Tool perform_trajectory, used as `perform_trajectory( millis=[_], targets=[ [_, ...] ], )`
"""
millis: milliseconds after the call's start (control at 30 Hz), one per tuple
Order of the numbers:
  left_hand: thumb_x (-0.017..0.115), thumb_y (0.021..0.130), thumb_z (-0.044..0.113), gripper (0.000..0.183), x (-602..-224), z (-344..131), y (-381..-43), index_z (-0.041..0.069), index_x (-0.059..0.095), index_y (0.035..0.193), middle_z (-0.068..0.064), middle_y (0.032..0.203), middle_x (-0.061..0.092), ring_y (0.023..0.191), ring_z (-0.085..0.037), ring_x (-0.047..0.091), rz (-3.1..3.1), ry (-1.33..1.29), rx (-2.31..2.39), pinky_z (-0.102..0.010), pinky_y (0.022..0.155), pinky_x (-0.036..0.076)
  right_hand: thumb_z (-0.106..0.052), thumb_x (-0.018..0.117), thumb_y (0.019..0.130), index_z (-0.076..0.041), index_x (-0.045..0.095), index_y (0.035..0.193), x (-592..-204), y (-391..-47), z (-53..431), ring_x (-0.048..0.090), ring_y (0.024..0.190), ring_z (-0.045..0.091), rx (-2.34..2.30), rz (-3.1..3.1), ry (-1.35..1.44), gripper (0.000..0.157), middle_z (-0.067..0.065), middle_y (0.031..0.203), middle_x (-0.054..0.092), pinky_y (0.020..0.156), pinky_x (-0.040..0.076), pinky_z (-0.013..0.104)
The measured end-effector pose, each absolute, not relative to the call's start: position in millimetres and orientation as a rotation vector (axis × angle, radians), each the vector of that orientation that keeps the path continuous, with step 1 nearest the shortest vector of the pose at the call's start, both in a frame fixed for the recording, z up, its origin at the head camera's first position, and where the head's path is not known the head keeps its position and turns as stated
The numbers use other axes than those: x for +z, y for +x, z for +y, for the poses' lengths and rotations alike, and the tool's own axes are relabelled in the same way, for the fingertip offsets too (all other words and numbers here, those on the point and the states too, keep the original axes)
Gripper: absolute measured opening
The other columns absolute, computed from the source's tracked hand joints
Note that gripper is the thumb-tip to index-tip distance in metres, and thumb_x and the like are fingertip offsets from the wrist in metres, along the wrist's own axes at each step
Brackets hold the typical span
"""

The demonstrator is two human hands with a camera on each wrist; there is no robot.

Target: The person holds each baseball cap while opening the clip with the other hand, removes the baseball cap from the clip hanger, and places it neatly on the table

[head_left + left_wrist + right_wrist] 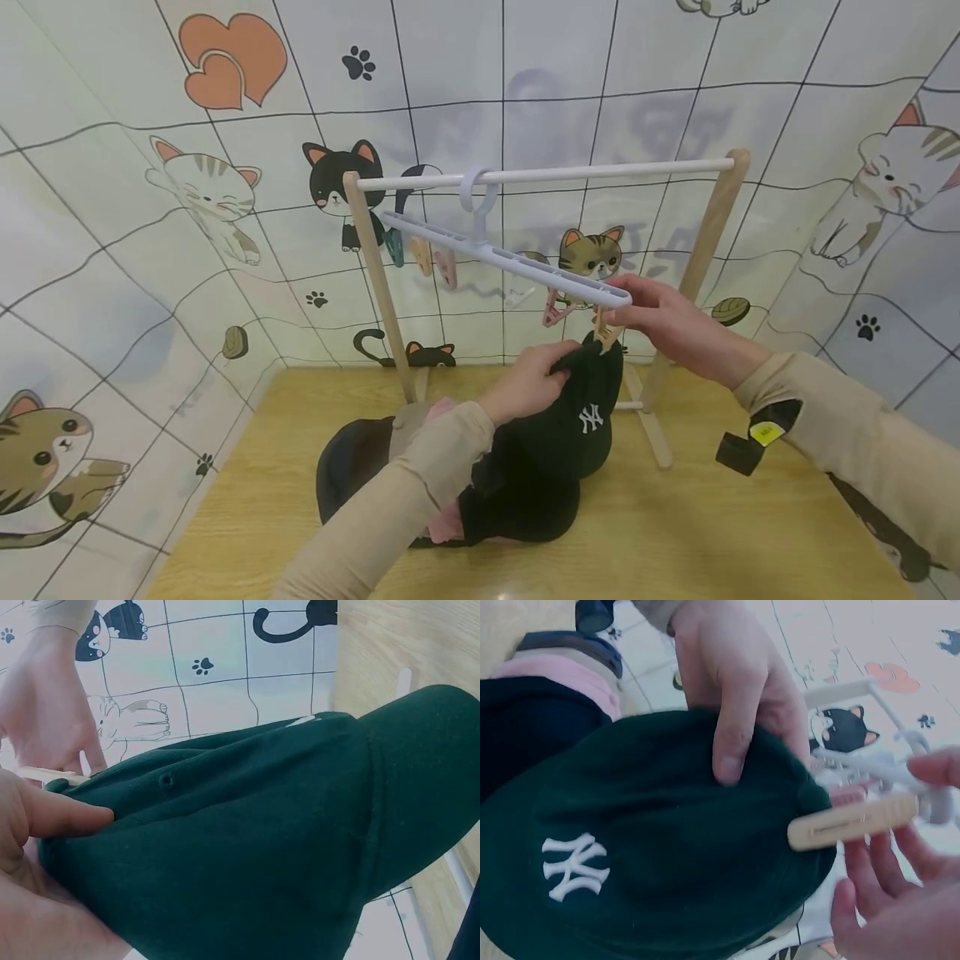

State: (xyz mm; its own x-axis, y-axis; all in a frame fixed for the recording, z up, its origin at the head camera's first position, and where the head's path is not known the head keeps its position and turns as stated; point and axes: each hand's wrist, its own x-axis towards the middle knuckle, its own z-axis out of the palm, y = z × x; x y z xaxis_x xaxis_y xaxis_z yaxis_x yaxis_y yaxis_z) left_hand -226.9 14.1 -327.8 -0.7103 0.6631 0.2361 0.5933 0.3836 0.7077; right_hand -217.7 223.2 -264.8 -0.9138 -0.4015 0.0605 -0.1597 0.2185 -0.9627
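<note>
My left hand [525, 387] pinches the back edge of a dark green baseball cap [667, 825] with a white NY logo, its thumb lying across the fabric. A cream-yellow clothespin [851, 821] sits over the cap's edge, below the right end of a white hanger [540, 271]. My right hand [678, 325] is around the outer end of the clothespin, fingers loosely spread under it in the right wrist view and none across its face. The hanger hooks onto a white rod [600, 172] and tilts down toward the right.
More caps lie on the wooden table [232, 508], among them a black cap [525, 508]. A green clothespin [394, 247], a yellow one and pink ones hang from the hanger. Wooden posts [705, 229] hold up the rod. Cat-patterned cloth surrounds the table.
</note>
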Motion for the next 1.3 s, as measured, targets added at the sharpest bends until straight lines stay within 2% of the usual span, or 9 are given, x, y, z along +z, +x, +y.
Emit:
perform_trajectory(
  millis=[133, 400, 700, 767, 967, 1300],
  targets=[
    [0.048, 0.095, -0.006, 0.033, -328, 14, -228, 0.001, 0.058, 0.126, -0.013, 0.119, 0.063, 0.103, -0.016, 0.058, 2.551, 1.167, 1.26, -0.023, 0.092, 0.042, -0.01, 0.053, 0.097, 0.005, 0.037, 0.131, -267, -223, 230, 0.034, 0.117, 0.027, -1.723, 2.205, -0.619, 0.04, 0.015, 0.127, 0.041, 0.098, 0.024, 0.041],
    [0.048, 0.095, -0.006, 0.031, -328, 14, -230, 0.001, 0.059, 0.124, -0.012, 0.116, 0.064, 0.1, -0.017, 0.059, 2.541, 1.153, 1.279, -0.024, 0.092, 0.043, -0.005, 0.046, 0.099, -0.005, 0.042, 0.137, -275, -236, 247, 0.038, 0.12, 0.027, -1.681, 2.058, -0.825, 0.039, 0.011, 0.127, 0.049, 0.097, 0.031, 0.031],
    [0.048, 0.096, -0.004, 0.032, -328, 14, -231, 0.002, 0.059, 0.125, -0.011, 0.118, 0.064, 0.101, -0.017, 0.058, 2.56, 1.141, 1.252, -0.025, 0.093, 0.043, 0.0, 0.047, 0.097, -0.006, 0.038, 0.141, -272, -250, 259, 0.046, 0.114, 0.021, -1.537, 2.036, -0.95, 0.045, 0.009, 0.128, 0.051, 0.095, 0.037, 0.03],
    [0.049, 0.096, -0.004, 0.031, -329, 14, -231, 0.002, 0.059, 0.124, -0.011, 0.116, 0.064, 0.1, -0.017, 0.058, 2.56, 1.14, 1.263, -0.024, 0.092, 0.043, 0.0, 0.046, 0.097, -0.004, 0.039, 0.14, -273, -254, 259, 0.046, 0.116, 0.021, -1.528, 2.017, -0.986, 0.043, 0.01, 0.129, 0.053, 0.096, 0.037, 0.03],
    [0.049, 0.095, -0.005, 0.03, -332, 12, -230, 0.001, 0.059, 0.122, -0.012, 0.112, 0.064, 0.095, -0.018, 0.057, 2.564, 1.121, 1.29, -0.024, 0.089, 0.043, 0.003, 0.044, 0.098, -0.008, 0.045, 0.136, -282, -261, 256, 0.047, 0.12, 0.019, -1.574, 1.949, -1.078, 0.04, 0.008, 0.125, 0.057, 0.098, 0.036, 0.028],
    [0.049, 0.095, -0.004, 0.03, -335, 13, -234, 0.002, 0.059, 0.123, -0.011, 0.112, 0.064, 0.097, -0.018, 0.058, 2.566, 1.106, 1.309, -0.026, 0.092, 0.043, -0.002, 0.04, 0.103, 0.002, 0.046, 0.134, -290, -262, 249, 0.04, 0.128, 0.02, -1.688, 2.016, -1.111, 0.032, 0.011, 0.124, 0.058, 0.102, 0.032, 0.026]
  ],
)
